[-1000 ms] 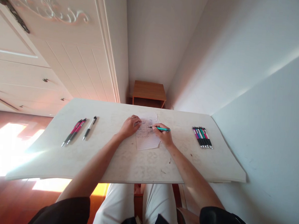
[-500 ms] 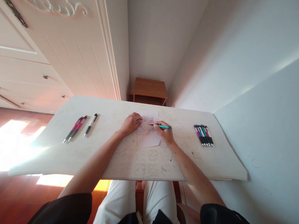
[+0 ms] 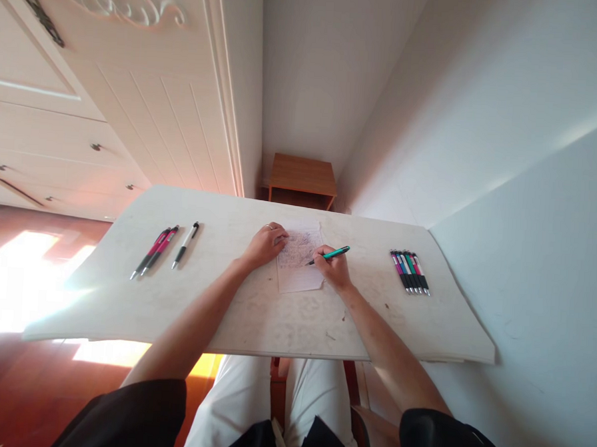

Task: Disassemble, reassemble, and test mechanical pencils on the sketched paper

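Sunlight falls across a reddish floor (image 3: 24, 382) at the far left, beside a pale cupboard (image 3: 184, 111), and a whitish, stained table (image 3: 283, 323) spans the width in front of the person. Toward its left end lie two pink pens (image 3: 160, 250), side by side and slanted, with a white pen (image 3: 185, 245) just to their right, apart from them.

Next comes the left hand (image 3: 264, 246), palm down with its fingers together and gently bent; it seems to grip nothing and rests on the left edge of a small sheet of paper (image 3: 300, 281). Even, light pressure there should keep the sheet from creeping under the pen. The paper lies flat mid-table, its upper part dense with dark marks too small to read.

Over its right side, the right hand (image 3: 335, 269) is closed around a green pen (image 3: 335, 253), pinching it near the dark front end. The pen leans back to the right, its tip at the paper, seemingly touching. A relaxed pinch and a wrist supported on the table would give steadier strokes.

Further right, well apart from the hand, a row of pens (image 3: 410, 272) lies packed together, safely outside the arm's path, near the white wall (image 3: 541, 263).
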